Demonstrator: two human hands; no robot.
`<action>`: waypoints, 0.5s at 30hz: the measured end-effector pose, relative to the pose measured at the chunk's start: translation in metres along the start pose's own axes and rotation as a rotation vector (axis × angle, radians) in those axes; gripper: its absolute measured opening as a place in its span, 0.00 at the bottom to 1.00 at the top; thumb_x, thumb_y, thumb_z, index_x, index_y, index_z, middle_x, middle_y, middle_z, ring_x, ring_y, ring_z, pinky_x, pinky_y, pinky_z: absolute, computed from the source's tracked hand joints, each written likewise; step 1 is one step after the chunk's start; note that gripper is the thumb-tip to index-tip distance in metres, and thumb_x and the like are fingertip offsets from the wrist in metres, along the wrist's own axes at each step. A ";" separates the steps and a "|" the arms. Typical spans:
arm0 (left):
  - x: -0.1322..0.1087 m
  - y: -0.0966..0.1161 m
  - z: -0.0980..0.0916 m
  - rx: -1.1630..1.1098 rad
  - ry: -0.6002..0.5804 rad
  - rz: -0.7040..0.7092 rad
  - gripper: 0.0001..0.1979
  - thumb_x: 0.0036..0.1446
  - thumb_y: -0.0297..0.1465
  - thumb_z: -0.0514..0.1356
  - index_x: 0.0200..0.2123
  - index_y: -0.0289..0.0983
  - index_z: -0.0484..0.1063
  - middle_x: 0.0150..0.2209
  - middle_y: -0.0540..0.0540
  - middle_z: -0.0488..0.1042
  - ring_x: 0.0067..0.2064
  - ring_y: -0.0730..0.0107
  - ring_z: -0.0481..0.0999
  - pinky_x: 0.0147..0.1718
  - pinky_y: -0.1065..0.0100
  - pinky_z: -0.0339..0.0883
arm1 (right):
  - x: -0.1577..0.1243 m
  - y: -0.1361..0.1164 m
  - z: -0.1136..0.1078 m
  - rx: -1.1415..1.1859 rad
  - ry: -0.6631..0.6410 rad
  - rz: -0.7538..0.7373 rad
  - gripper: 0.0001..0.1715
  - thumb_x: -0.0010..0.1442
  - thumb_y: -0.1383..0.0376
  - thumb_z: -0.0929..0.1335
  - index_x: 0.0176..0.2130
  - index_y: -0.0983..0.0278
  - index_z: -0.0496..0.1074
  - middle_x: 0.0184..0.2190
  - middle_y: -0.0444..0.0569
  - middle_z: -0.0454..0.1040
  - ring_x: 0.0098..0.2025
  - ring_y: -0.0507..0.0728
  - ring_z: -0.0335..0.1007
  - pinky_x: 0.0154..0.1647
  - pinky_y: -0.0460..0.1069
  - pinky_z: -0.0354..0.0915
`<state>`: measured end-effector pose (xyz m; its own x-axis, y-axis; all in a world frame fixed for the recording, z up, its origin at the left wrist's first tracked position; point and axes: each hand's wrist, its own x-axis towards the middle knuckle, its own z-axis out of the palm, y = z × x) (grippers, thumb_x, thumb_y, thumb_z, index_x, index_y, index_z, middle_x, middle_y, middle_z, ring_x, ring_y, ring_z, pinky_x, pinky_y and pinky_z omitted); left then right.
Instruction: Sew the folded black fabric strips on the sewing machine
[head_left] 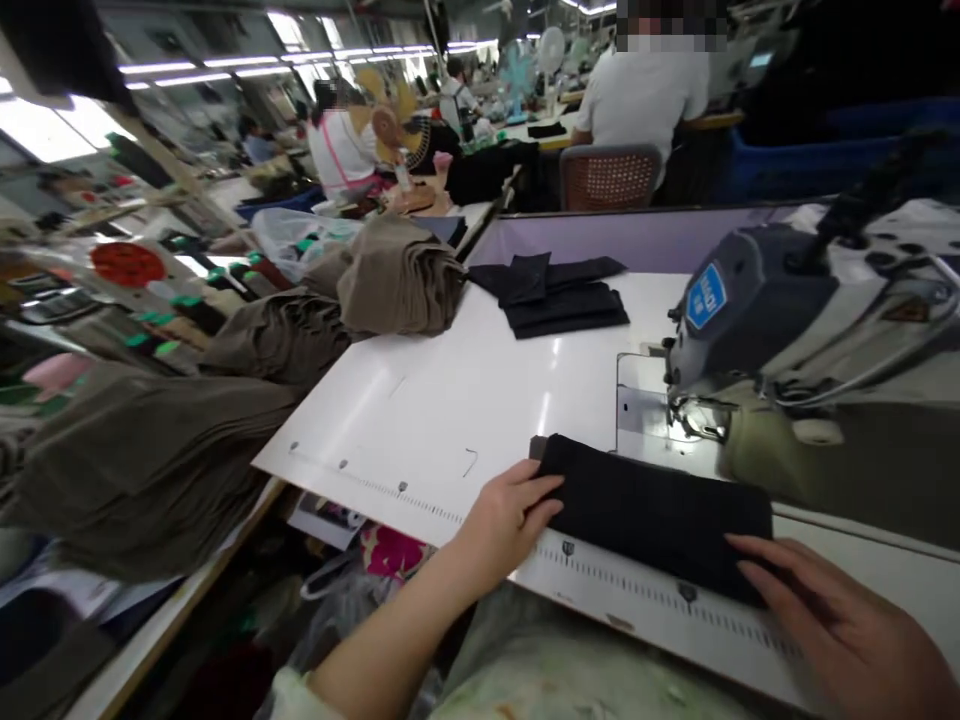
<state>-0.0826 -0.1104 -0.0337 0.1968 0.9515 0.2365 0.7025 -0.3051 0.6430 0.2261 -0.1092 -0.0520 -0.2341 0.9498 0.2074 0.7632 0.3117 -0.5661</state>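
Observation:
A folded rectangle of black fabric lies at the front of the white table, over part of the printed ruler. My left hand is closed on its left end, the fingertips on top of the cloth. A small brownish-grey piece of cloth peeks out at the far left corner. At the right end, my right hand pinches the edge between its fingers; what lies under those fingers is hidden. Just beyond the cloth stands a sewing machine, its lit needle area close to the fabric's far edge.
Dark folded fabric pieces lie at the table's back. Stacks of brown-grey cloth and thread cones crowd the left. A loose thread rests on the white tabletop. Ahead, a person in white sits on a chair.

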 end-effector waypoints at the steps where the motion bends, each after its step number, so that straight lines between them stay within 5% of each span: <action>1: 0.000 0.000 0.000 0.002 0.018 0.007 0.11 0.58 0.29 0.56 0.43 0.35 0.74 0.36 0.43 0.73 0.39 0.67 0.74 0.40 0.66 0.72 | 0.001 -0.003 0.001 0.004 -0.011 0.015 0.22 0.56 0.47 0.63 0.39 0.58 0.74 0.37 0.47 0.75 0.36 0.57 0.72 0.32 0.48 0.69; 7: 0.006 -0.001 -0.003 0.081 -0.040 -0.011 0.18 0.55 0.23 0.56 0.50 0.33 0.69 0.39 0.41 0.72 0.40 0.66 0.74 0.41 0.64 0.73 | 0.006 -0.018 0.007 0.029 0.006 0.147 0.23 0.57 0.47 0.62 0.42 0.59 0.72 0.24 0.42 0.72 0.20 0.51 0.65 0.23 0.45 0.64; 15: 0.009 -0.004 0.001 0.200 0.017 0.042 0.16 0.61 0.29 0.52 0.51 0.33 0.67 0.40 0.41 0.71 0.41 0.66 0.74 0.41 0.65 0.73 | 0.017 -0.030 0.002 0.075 0.051 0.218 0.20 0.55 0.49 0.63 0.34 0.59 0.75 0.24 0.44 0.75 0.21 0.52 0.68 0.21 0.45 0.64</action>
<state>-0.0833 -0.1005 -0.0346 0.2183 0.9367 0.2737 0.8160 -0.3291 0.4752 0.1980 -0.1028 -0.0328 -0.0367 0.9930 0.1125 0.7448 0.1022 -0.6594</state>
